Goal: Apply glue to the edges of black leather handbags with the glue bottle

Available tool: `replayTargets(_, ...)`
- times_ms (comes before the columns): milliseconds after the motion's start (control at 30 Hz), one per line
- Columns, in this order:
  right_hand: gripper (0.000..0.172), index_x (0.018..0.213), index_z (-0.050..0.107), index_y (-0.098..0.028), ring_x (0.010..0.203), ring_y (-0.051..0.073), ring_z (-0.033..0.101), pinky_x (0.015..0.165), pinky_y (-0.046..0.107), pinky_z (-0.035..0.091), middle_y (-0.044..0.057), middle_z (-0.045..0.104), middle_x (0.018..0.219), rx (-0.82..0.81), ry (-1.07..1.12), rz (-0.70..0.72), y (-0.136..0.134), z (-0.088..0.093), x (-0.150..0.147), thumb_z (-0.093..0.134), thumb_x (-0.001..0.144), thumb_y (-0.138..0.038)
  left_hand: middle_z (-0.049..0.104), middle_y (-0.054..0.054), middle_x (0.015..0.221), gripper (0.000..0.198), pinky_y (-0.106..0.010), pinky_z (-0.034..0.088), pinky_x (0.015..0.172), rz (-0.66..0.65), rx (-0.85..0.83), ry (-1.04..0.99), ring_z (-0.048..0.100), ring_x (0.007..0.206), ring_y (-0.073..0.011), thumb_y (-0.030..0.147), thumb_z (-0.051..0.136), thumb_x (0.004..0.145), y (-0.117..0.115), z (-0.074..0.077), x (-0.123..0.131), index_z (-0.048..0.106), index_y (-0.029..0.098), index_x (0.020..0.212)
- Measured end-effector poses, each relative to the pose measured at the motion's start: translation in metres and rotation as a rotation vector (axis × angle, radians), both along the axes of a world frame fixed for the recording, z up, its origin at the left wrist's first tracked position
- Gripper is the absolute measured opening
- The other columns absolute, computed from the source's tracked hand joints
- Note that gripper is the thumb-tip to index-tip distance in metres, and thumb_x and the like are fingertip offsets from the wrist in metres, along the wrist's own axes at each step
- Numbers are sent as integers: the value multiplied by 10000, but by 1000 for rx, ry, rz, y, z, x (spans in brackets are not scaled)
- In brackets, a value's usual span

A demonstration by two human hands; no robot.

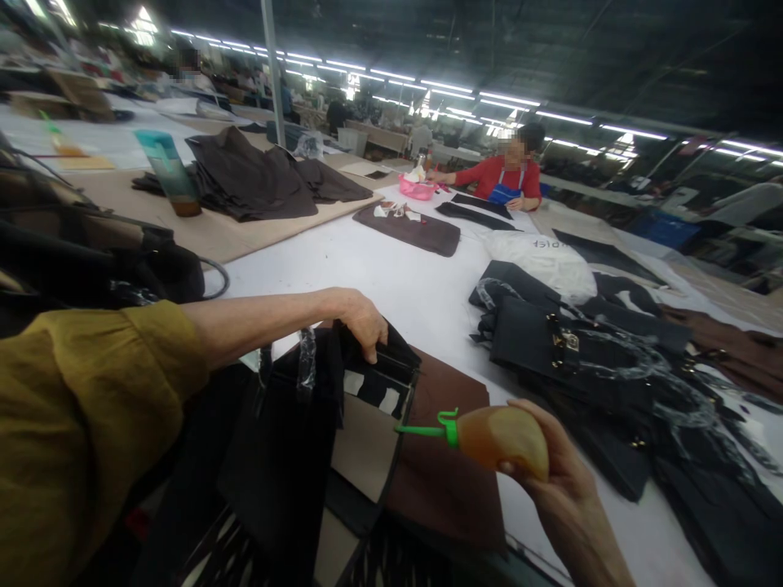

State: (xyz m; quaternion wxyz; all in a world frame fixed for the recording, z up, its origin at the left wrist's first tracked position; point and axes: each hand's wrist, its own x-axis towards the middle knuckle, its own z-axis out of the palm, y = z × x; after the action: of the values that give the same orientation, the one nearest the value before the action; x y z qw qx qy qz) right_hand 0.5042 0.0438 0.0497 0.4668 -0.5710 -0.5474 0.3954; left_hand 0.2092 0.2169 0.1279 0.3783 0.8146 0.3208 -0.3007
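My right hand [554,465] is wrapped round a glue bottle [502,440] of amber liquid with a green nozzle. The bottle lies nearly level, and its nozzle tip points left at the edge of an opened black handbag [281,456]. My left hand [364,322] reaches over the bag and grips its upper edge, the fingertips partly hidden by the dark material. Inside the opening show a beige lining [367,440] and pale patches on black. Plastic wrap covers the bag's handle [307,363]. A brown sheet [449,440] lies on the table beneath the bottle.
Several black handbags [532,342] with wrapped handles are piled at right. Dark brown pieces [250,175] and a teal-lidded tumbler [168,171] stand at the back left. Across the white table [404,277], a person in red [489,175] works beside a pink basket [416,189].
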Motion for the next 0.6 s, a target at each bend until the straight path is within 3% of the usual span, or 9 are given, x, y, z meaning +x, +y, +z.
replayTargets(300,554,1104,607,-285,912,221,583,758,213,479,14,610,1082,24,-21,19,-19,-10,-3,811,590,-318,718,-26,915,304,-241,481,677,34,13,10,632,795,-192,306,610,696,-2,1,0,704,199,965)
replayTargets(600,508,951,679,-255,750,237,631,639,232,519,11,677,868,-126,-68,-51,-34,14,-18,831,473,-335,721,-37,887,317,-263,481,696,35,28,-18,624,751,-199,266,596,695,-5,2,1,708,167,974)
